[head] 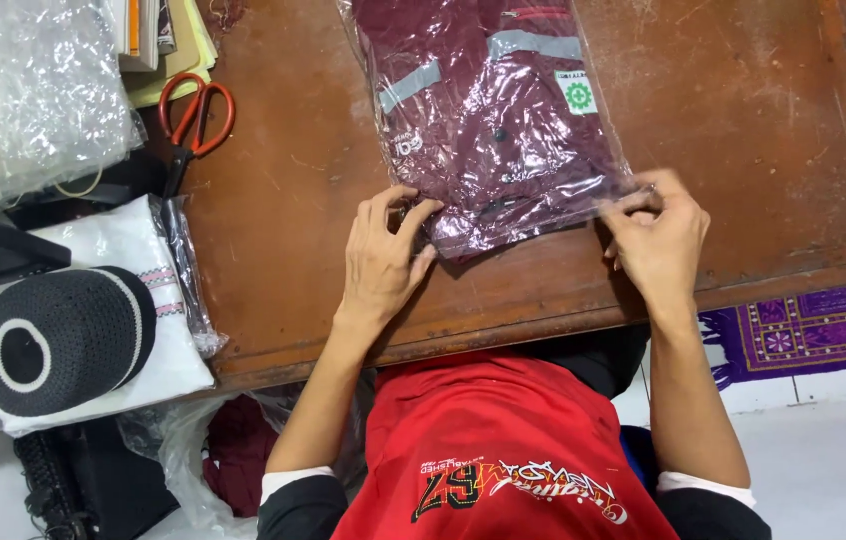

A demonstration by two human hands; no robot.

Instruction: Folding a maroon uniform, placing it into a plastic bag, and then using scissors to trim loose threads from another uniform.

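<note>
The bagged maroon shirt lies on the brown table, its near end toward the person. The left hand pinches the bag's near left corner, fingers closed on the plastic. The right hand grips the near right corner the same way. Well to the left lie orange-handled scissors, and a black knitted cap rests on a white folded cloth
</note>
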